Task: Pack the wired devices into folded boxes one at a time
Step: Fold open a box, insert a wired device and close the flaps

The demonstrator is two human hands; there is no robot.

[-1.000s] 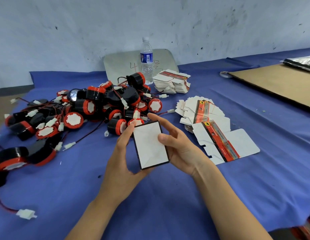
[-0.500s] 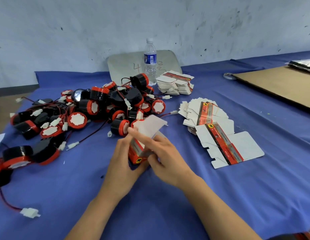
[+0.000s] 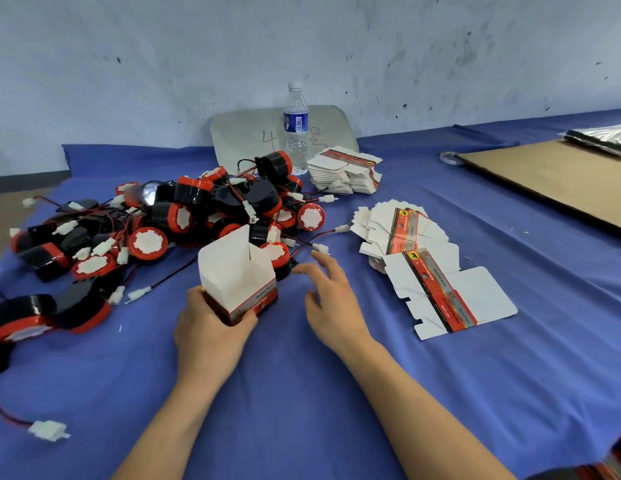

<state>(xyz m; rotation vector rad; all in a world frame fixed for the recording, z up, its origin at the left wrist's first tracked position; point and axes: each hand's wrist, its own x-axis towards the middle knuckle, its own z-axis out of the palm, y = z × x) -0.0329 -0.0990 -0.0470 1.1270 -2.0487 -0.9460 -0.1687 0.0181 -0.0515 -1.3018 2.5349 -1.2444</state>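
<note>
My left hand [image 3: 212, 332] grips the bottom of a folded white and red box [image 3: 238, 277], which stands upright with its top flaps open. Just right of the box, my right hand [image 3: 331, 299] hovers over the blue cloth with fingers spread and holds nothing. Behind the box lies a tangled pile of black and red wired devices [image 3: 184, 216] with white connectors. One device [image 3: 276, 254] sits right behind the box, near my right fingertips.
Flat unfolded boxes [image 3: 444, 292] lie fanned out to the right, and a second stack [image 3: 347, 173] sits further back. A water bottle [image 3: 296, 128] stands by a grey board at the wall. A brown cardboard sheet [image 3: 558, 178] covers the far right. A loose connector [image 3: 49, 429] lies front left.
The flat box held in both hands has been opened into an upright box. My right hand has let go of it and moved to the right, toward the pile.
</note>
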